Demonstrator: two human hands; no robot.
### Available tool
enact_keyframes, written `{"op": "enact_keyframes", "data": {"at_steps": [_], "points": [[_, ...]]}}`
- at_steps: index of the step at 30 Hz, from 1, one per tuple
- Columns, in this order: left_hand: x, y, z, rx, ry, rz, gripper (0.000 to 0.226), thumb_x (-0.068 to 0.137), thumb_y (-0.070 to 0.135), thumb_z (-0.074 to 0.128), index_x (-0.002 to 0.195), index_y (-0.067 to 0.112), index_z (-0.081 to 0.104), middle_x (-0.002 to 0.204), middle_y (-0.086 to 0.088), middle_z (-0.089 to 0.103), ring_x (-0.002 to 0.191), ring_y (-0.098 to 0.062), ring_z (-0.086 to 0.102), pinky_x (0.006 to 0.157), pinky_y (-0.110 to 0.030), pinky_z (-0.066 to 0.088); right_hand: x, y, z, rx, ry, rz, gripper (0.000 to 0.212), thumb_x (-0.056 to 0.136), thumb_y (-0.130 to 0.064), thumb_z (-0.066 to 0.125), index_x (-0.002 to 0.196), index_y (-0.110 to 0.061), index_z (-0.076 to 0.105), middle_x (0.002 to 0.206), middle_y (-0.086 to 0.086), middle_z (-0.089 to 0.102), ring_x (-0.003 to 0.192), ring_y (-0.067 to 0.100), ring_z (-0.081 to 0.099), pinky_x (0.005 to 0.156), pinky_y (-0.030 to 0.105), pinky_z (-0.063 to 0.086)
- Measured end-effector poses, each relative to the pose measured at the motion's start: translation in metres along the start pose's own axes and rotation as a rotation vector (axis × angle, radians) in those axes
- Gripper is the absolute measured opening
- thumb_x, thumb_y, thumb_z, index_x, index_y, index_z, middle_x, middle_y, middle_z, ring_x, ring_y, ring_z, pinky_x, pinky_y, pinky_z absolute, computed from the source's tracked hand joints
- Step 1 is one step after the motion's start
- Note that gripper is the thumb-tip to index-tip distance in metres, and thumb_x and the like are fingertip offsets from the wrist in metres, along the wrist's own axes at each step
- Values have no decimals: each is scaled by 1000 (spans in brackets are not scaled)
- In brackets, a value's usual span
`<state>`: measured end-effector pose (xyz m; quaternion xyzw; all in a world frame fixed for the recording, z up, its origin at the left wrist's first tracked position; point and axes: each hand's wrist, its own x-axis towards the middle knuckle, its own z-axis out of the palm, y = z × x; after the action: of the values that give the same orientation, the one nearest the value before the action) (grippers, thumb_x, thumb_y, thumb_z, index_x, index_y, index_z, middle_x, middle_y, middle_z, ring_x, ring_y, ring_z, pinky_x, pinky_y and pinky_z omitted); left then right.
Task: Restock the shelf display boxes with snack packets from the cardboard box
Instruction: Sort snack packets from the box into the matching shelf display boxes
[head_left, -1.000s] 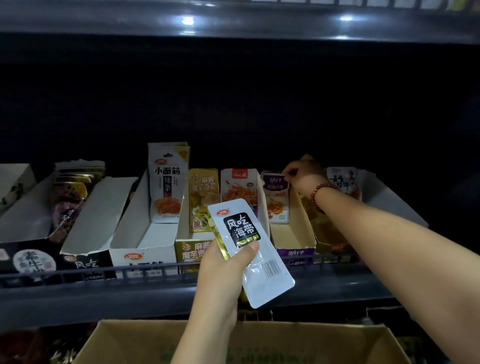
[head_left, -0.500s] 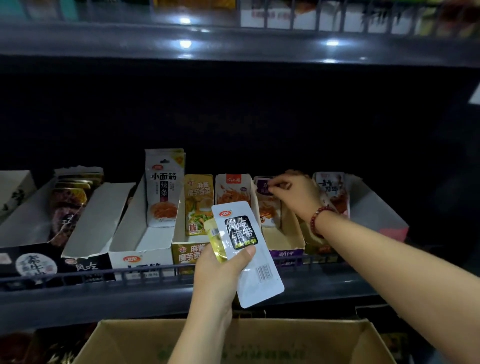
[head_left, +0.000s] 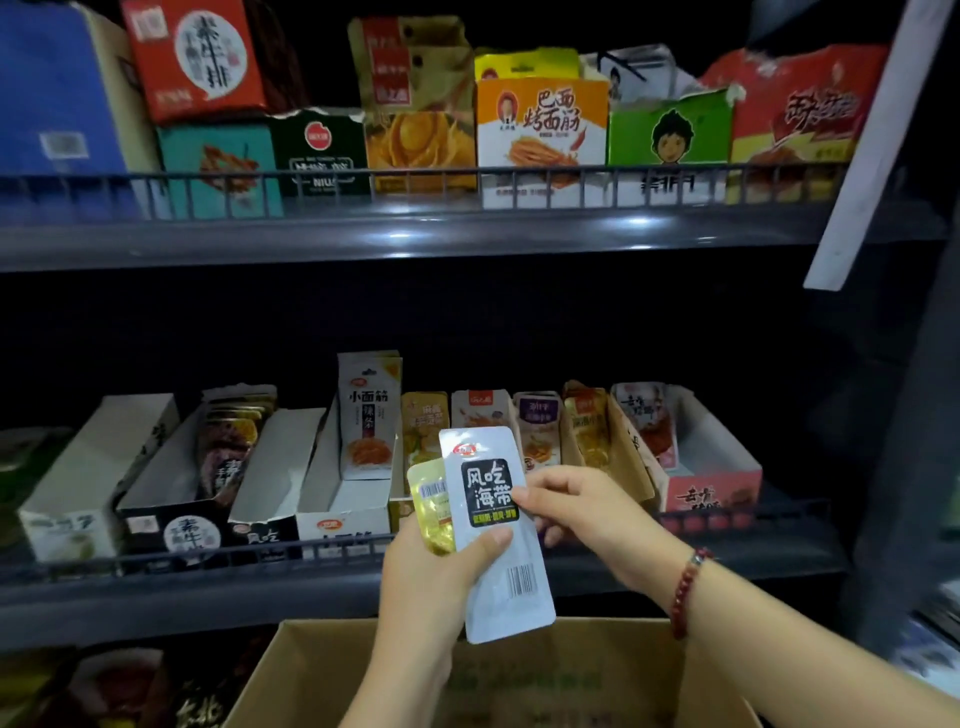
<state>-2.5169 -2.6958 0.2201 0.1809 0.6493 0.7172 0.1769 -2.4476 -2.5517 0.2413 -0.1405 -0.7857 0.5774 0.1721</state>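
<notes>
We've got the cardboard box (head_left: 498, 675) below, display boxes (head_left: 332, 467) on the shelf above. Left hand (head_left: 431, 577) grips the white packet (head_left: 498, 535) and yellow packet (head_left: 434, 506), label up for sorting; right hand (head_left: 576, 506) pinches the white one's edge.

- We read 风吃海带 in white on the black panel of the white packet (head_left: 496, 525), with a barcode printed lower down.
- We make out 小面筋 on the tall white packet (head_left: 368, 415) standing in its display box.
- Up top, the orange-and-white box (head_left: 542, 130) says 巴西烤面筋.
- The dark green box (head_left: 318, 153) shows "NIU".
- The rest is too blurred for us.
</notes>
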Motion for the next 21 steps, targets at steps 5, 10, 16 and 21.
{"op": "enact_keyframes", "data": {"at_steps": [5, 10, 16, 21], "points": [[-26, 4, -21, -75, 11, -24, 12, 91, 18, 63, 101, 25, 65, 93, 7, 75, 81, -9, 70, 60, -25, 50, -20, -2, 23, 72, 50, 120, 20, 93, -22, 59, 92, -3, 65, 88, 13, 73, 72, 23, 68, 55, 22, 52], [-36, -6, -48, -37, 166, -21, 14, 100, 15, 51, 101, 23, 62, 96, 3, 71, 83, -15, 68, 61, -29, 48, -30, 0, 42, 24, 147, 158, 17, 94, -23, 58, 87, -10, 67, 81, 4, 74, 67, 18, 64, 49, 21, 47], [-36, -18, -66, 6, 146, -20, 13, 99, 17, 53, 99, 23, 64, 91, 5, 73, 83, -14, 70, 63, -30, 52, -30, 4, 72, -161, 269, -9, 19, 90, -27, 63, 74, -22, 74, 77, -11, 73, 70, 1, 66, 55, 14, 45], [-27, -16, -79, -30, 73, -42, 15, 98, 20, 55, 104, 23, 67, 91, 6, 76, 86, -14, 72, 74, -33, 57, -23, 0, 105, -139, 266, -134, 12, 88, -29, 66, 86, -24, 77, 82, -13, 73, 80, -3, 66, 74, 22, 56]]}}
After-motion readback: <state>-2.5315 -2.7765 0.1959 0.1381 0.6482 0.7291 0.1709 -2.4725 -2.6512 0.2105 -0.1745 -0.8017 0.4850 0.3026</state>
